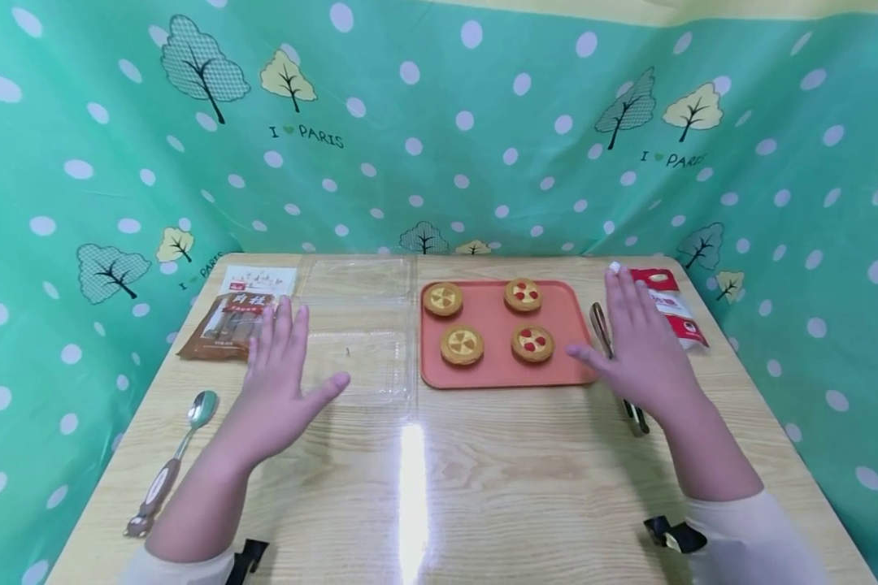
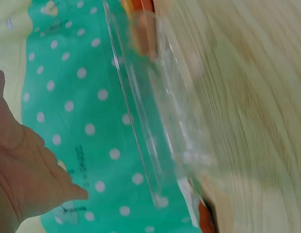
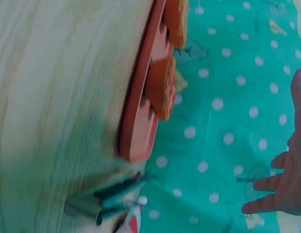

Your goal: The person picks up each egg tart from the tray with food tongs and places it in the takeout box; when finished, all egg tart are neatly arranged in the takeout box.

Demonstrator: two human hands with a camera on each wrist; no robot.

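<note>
My left hand (image 1: 274, 402) is held above the table with its fingers straight and the thumb spread, holding nothing. Just beyond it is a clear plastic box (image 1: 369, 366) with its lid folded back. On the other side, my right hand (image 1: 651, 361) hovers in the same way, fingers extended and nothing in its grasp. It partly covers a pair of metal tongs (image 1: 635, 418). Between the hands lies a pink tray (image 1: 493, 325) with tarts on it: two plain-topped tarts (image 1: 462, 346) at left, two with red pieces (image 1: 532, 344) at right.
A brown food packet (image 1: 215, 345) and a white paper (image 1: 271, 279) lie at the back left. A spoon (image 1: 162, 481) rests near the left edge. At the back right is a red-and-white packet (image 1: 684, 325). A green dotted curtain (image 1: 439, 154) surrounds the wooden table (image 1: 519, 479).
</note>
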